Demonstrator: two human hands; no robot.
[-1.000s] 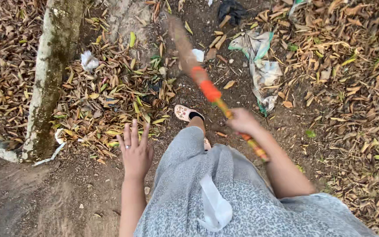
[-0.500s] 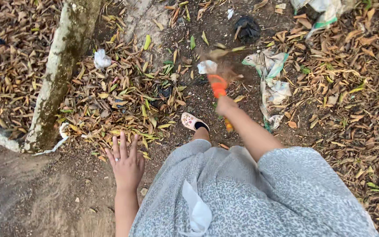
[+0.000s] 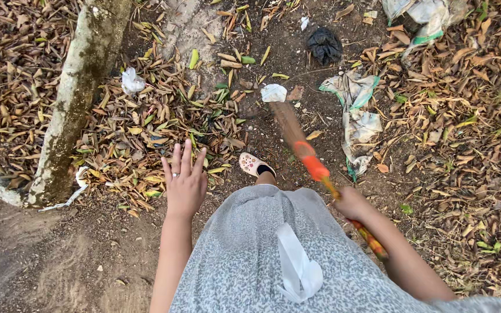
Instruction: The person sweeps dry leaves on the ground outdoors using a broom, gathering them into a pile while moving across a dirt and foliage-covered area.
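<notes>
Since before, broom (image 3: 305, 153) swings out again, up toward the frame's middle. Right hand (image 3: 350, 203) grips its handle, slanting down-right. Left hand (image 3: 184, 182) is open, holding nothing, beside leaves (image 3: 146, 124).

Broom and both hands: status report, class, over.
Right hand gripping broom handle. Left hand open, empty, fingers spread. Broom head down on dirt near white scrap. Dry leaves and tree trunk left.

The broom (image 3: 297, 136) swung back out front over the dirt. The right hand (image 3: 350, 203) dropped lower, left hand (image 3: 185, 184) lifted a bit.
</notes>
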